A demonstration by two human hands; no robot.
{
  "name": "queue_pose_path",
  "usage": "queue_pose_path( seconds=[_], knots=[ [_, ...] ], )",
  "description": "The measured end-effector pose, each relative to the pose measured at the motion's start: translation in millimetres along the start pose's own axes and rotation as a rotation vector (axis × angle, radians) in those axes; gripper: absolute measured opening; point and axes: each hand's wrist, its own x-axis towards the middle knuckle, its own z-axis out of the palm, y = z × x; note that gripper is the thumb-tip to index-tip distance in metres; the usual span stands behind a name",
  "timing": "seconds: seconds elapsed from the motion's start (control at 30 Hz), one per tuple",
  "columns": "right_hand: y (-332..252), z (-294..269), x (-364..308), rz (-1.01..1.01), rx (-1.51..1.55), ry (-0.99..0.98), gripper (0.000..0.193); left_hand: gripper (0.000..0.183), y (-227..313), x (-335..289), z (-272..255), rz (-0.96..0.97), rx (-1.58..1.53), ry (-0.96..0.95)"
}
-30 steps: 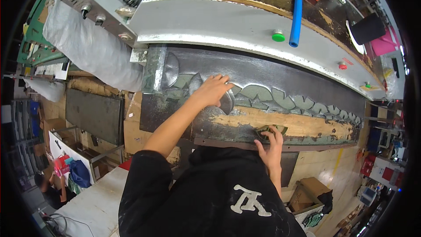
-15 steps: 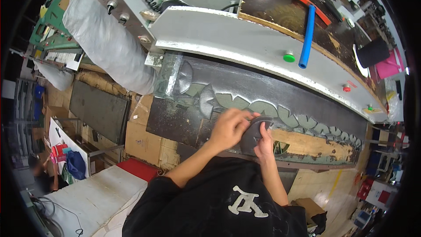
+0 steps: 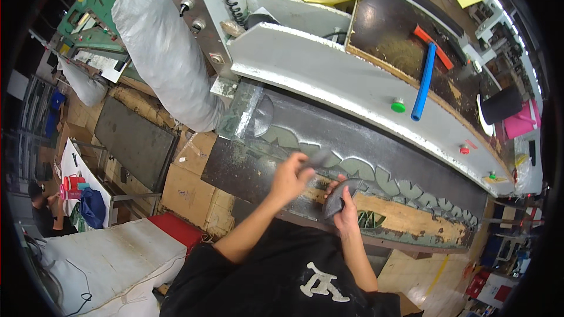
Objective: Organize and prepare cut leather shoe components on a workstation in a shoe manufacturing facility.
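My left hand [image 3: 289, 179] pinches a small dark cut-out piece [image 3: 321, 157] just above the work surface. Right beside it, my right hand [image 3: 348, 216] grips a curved dark grey cut piece [image 3: 339, 195]. Both hands hover over a long dark sheet [image 3: 247, 170] lying on a worn wooden cutting board [image 3: 405, 217]. A row of shaped cut-out holes [image 3: 382, 179] runs along the sheet toward the right. The grey press head [image 3: 329, 76] hangs over the sheet's far edge.
A green button [image 3: 398, 105], a red button [image 3: 464, 149] and a blue tube [image 3: 424, 79] sit on the press top. A white sack [image 3: 164, 53] hangs at the left. Cardboard boxes [image 3: 188, 182] and a white-covered table [image 3: 111, 258] stand below; another person [image 3: 41, 208] is far left.
My left hand lifted off the sheet and moved right to meet my right hand, which rose from the board's near edge. Each now holds a dark cut piece.
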Motion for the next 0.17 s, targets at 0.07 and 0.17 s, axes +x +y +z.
queue_pose_path(
  seconds=[0.07, 0.17],
  knots=[
    [-9, 22, -1, 0.023, 0.004, -0.031, 0.052, 0.035, 27, -17, 2, -0.065, -0.257, -0.283],
    [-4, 15, 5, -0.002, -0.076, -0.059, 0.061, 0.043, 27, -1, 2, 0.186, -0.246, -0.350]
  ],
)
